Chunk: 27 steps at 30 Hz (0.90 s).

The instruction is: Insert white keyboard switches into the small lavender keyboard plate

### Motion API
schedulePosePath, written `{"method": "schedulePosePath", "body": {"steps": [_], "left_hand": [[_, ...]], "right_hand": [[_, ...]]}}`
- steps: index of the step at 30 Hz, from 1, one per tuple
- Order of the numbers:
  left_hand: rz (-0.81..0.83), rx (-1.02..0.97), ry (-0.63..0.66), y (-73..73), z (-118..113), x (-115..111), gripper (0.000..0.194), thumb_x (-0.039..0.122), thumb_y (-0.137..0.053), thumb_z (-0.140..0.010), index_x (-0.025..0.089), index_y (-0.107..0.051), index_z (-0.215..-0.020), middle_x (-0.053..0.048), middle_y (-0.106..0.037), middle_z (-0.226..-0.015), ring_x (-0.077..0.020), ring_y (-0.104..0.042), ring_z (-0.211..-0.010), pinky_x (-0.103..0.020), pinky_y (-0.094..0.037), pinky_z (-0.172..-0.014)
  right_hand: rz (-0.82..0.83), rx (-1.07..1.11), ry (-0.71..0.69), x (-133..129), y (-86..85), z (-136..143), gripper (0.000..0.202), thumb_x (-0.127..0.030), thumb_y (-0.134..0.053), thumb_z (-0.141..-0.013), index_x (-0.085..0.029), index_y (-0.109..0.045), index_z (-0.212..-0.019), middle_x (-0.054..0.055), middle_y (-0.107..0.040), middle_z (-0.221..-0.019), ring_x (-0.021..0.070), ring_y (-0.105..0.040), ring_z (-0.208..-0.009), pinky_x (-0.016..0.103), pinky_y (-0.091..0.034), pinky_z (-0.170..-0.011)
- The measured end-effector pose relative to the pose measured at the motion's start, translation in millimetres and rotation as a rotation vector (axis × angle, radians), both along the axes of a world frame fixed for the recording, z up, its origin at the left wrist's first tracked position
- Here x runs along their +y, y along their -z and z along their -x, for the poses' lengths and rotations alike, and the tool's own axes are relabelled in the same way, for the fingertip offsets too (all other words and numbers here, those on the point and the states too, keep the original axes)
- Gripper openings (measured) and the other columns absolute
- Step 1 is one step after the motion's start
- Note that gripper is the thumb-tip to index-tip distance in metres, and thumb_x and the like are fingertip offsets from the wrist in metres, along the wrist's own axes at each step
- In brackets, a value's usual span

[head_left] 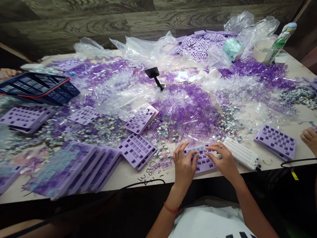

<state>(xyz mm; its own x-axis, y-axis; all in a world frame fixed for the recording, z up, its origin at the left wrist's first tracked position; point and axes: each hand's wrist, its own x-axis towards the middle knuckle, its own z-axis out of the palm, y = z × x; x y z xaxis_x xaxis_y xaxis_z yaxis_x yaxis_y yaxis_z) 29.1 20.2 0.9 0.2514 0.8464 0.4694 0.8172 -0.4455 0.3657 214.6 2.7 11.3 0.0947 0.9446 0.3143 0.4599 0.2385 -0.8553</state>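
Observation:
A lilac keyboard frame (203, 167) with square openings lies at the table's front edge, between my two hands. Small pale-blue parts sit in its upper row. My left hand (184, 162) rests over the frame's left side, thumb and forefinger pinched together at the openings. Over the right side, my right hand (224, 161) has its thumb and forefinger closed near the top row. What either pinch holds is too small to make out. Beyond the frame spreads a heap of clear purple plastic pieces (190, 112), with small white-and-blue key switches (229, 119) beside it.
A white ribbed block (240, 153) lies right of my hands, then stacked lilac frames (276, 140) near another person's hand (309, 138). Leaning frames (91, 168) stand left. Further off are a blue basket (39, 87), a black lamp-like object (155, 74), plastic bags (148, 49) and a green bottle (278, 46).

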Motion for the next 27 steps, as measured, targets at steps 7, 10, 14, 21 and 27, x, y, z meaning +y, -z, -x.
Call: {"method": "schedulePosePath", "body": {"steps": [7, 10, 14, 21, 27], "left_hand": [[0.033, -0.084, 0.023, -7.6, 8.1, 1.2, 0.011, 0.026, -0.064, -0.096, 0.021, -0.07, -0.104, -0.013, -0.055, -0.136, -0.0322, -0.045, -0.136, -0.054, -0.043, -0.112], [0.051, -0.113, 0.03, -9.9, 12.5, 0.7, 0.011, 0.023, -0.063, -0.096, 0.022, -0.07, -0.104, -0.013, -0.055, -0.135, -0.0319, -0.044, -0.137, -0.054, -0.043, -0.112], [0.057, -0.13, 0.049, -8.6, 15.3, -1.3, 0.015, 0.019, -0.062, -0.096, 0.022, -0.069, -0.108, -0.013, -0.056, -0.134, -0.031, -0.045, -0.136, -0.054, -0.043, -0.113], [0.062, -0.14, 0.063, -7.3, 12.3, -4.5, 0.021, 0.018, -0.061, -0.095, 0.022, -0.069, -0.114, -0.012, -0.057, -0.135, -0.0301, -0.047, -0.135, -0.053, -0.044, -0.113], [0.054, -0.13, 0.045, -6.7, 11.8, -1.2, 0.015, 0.023, -0.064, -0.095, 0.023, -0.073, -0.107, -0.011, -0.059, -0.133, -0.0304, -0.048, -0.134, -0.053, -0.045, -0.112]], "right_hand": [[-0.011, -0.041, -0.052, 6.5, 2.5, -0.3, 0.017, -0.028, -0.068, -0.096, -0.028, -0.075, -0.111, 0.006, -0.071, -0.103, 0.0226, -0.068, -0.102, 0.039, -0.057, -0.092], [-0.009, -0.085, -0.097, 10.5, 5.8, 1.7, 0.018, -0.028, -0.069, -0.095, -0.027, -0.075, -0.112, 0.006, -0.071, -0.105, 0.0226, -0.067, -0.102, 0.04, -0.057, -0.094], [-0.009, -0.161, -0.155, 14.8, 11.3, 5.7, 0.019, -0.024, -0.071, -0.093, -0.028, -0.077, -0.11, 0.006, -0.07, -0.106, 0.0226, -0.065, -0.103, 0.041, -0.056, -0.095], [0.002, -0.222, -0.186, 16.8, 16.7, 7.3, 0.022, -0.019, -0.073, -0.09, -0.031, -0.078, -0.108, 0.005, -0.069, -0.109, 0.022, -0.063, -0.099, 0.041, -0.056, -0.093], [-0.022, -0.274, -0.193, 18.6, 16.5, 7.1, 0.025, -0.015, -0.074, -0.087, -0.031, -0.079, -0.105, 0.005, -0.069, -0.109, 0.0213, -0.063, -0.095, 0.039, -0.058, -0.088]]}}
